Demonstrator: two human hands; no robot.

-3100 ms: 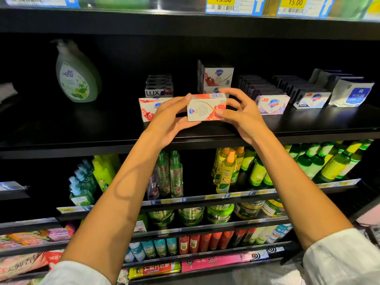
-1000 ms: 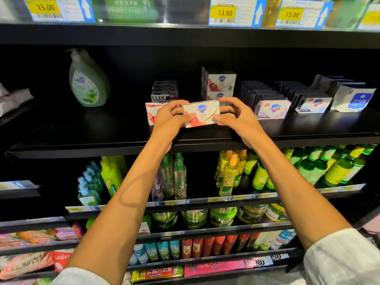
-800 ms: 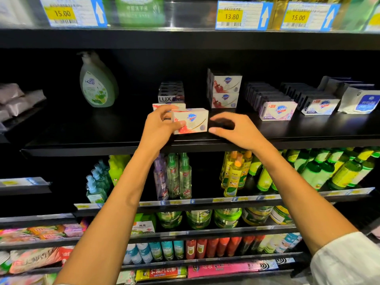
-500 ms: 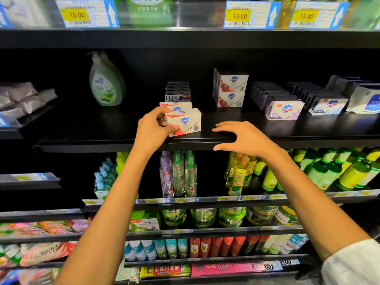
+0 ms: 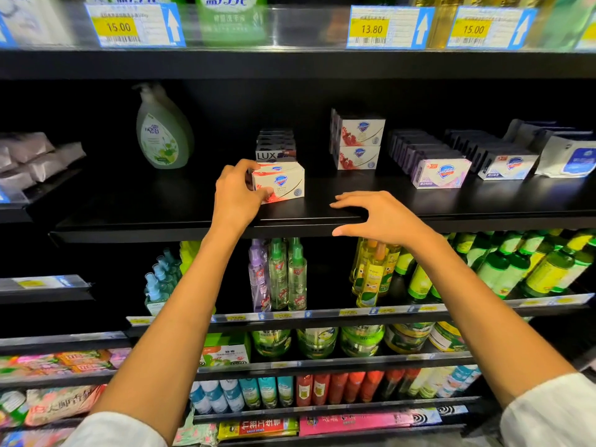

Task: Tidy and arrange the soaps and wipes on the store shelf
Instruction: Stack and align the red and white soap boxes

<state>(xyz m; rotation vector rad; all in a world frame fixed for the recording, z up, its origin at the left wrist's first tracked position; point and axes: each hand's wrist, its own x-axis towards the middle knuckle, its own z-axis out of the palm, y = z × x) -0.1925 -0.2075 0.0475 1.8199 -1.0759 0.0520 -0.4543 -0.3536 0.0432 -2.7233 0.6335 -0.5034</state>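
The black shelf [image 5: 467, 204] spans the whole width at the middle of the view, with the price-tag rail [image 5: 390, 27] of the shelf above at 12 o'clock and rows of green and yellow bottles [image 5: 503, 269] on the shelf below at 4 o'clock. On the black shelf, at 10 o'clock from the centre, a green pump bottle [image 5: 161, 137] stands upright, well apart from the boxes. At 2 o'clock run two rows of dark-topped soap boxes [image 5: 440, 172], and at 3 o'clock, at the far end, lie the white wipes packs [image 5: 567, 159]. Just right of 12 o'clock, two white soap boxes with red print [image 5: 358, 143] are stacked one on the other. Left of them sits the LUX soap row [image 5: 275, 146].

In front of the LUX soap row, near the shelf's front edge, stands the white-and-red soap box [image 5: 280, 183]. The left hand [image 5: 237, 196] grips its left end, thumb low on the front face and fingers curled over the top corner. The right hand [image 5: 383, 217] holds nothing: its fingers are spread and loosely bent over the shelf's front lip, at 3 o'clock from the box and apart from it.
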